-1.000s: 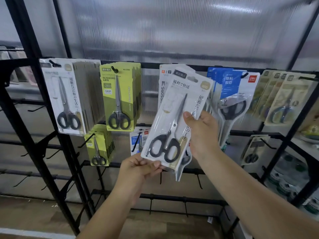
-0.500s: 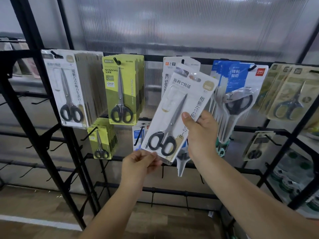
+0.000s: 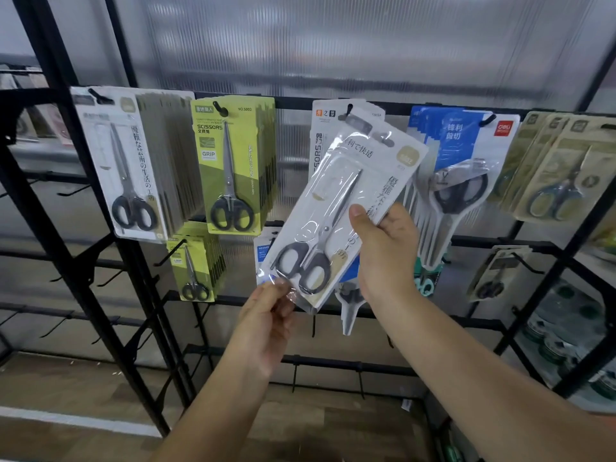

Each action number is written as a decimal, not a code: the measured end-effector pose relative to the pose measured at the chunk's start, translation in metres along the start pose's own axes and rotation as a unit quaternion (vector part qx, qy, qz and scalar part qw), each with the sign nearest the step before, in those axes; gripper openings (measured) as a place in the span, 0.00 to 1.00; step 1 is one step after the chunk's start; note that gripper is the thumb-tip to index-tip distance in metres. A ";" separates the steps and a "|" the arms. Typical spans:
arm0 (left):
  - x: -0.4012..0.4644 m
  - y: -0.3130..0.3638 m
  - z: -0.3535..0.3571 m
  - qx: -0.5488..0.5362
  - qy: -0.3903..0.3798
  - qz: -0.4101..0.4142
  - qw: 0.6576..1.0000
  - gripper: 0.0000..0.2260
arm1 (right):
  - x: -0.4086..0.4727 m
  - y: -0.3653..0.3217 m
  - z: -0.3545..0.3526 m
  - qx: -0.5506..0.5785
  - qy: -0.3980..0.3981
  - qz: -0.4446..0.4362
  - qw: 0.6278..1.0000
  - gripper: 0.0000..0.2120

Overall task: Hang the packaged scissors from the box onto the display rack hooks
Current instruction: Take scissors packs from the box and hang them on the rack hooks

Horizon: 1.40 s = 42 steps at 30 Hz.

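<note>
The right hand (image 3: pixel 386 251) gripped the white pack (image 3: pixel 336 215) by its right edge, thumb on the front and fingers curled behind, while the left hand (image 3: pixel 266 315) pinched its clear lower-left corner. The pack was tilted, top leaning right, in front of the rack (image 3: pixel 293 103), its hang hole just below a hook (image 3: pixel 349 110) that carried other white packs. Green packs (image 3: pixel 233 165) hung to the left and blue packs (image 3: pixel 460 141) to the right.

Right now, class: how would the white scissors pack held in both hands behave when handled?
The white scissors pack probably stays fairly stiff: it juts up unbent from the right hand. Its glossy film looks slippery. Metal blades likely weight its lower end.
</note>
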<state>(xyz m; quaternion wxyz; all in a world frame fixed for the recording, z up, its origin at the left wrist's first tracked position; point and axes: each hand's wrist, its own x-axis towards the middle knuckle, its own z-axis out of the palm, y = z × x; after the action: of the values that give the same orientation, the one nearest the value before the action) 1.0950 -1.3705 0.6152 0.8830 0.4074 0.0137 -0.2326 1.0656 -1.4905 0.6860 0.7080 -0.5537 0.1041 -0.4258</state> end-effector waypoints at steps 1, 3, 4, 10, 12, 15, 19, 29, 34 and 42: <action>0.000 0.000 -0.001 -0.009 -0.011 0.000 1.000 0.12 | 0.001 -0.001 0.000 0.006 0.006 0.006 1.000 0.10; -0.001 0.001 -0.005 -0.026 -0.041 0.001 0.999 0.07 | 0.004 -0.002 -0.001 0.021 0.013 0.018 1.000 0.09; -0.002 0.002 -0.008 -0.036 -0.063 0.001 0.997 0.04 | 0.006 -0.003 -0.001 0.035 0.016 0.029 0.999 0.09; -0.004 0.014 -0.017 0.004 -0.157 0.045 0.987 0.23 | 0.015 -0.008 -0.008 0.133 0.048 0.147 0.979 0.09; -0.005 0.017 -0.015 0.015 -0.152 0.059 0.986 0.23 | 0.016 -0.008 -0.011 0.139 0.056 0.185 0.971 0.06; -0.004 0.019 -0.015 0.029 -0.139 0.074 0.987 0.22 | 0.018 -0.008 -0.012 0.137 0.061 0.215 0.965 0.07; -0.001 0.018 -0.016 0.038 -0.136 0.090 0.986 0.21 | 0.018 -0.009 -0.014 0.138 0.057 0.227 0.962 0.15; 0.001 0.013 -0.016 -0.010 -0.136 0.096 0.986 0.34 | 0.016 -0.004 -0.023 0.116 0.018 0.241 0.963 0.04; 0.007 0.007 -0.025 -0.031 -0.099 0.084 0.991 0.28 | 0.013 -0.010 -0.020 0.071 -0.059 0.218 0.972 0.07; 0.009 0.015 -0.033 -0.008 -0.076 0.086 0.993 0.15 | 0.028 -0.025 -0.019 0.009 -0.030 0.007 0.999 0.36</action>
<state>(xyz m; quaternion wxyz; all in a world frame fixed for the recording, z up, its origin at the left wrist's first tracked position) 1.1148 -1.3420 0.6023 0.9015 0.3810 -0.0864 -0.1863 1.0588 -1.5242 0.7104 0.7187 -0.5592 0.0829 -0.4049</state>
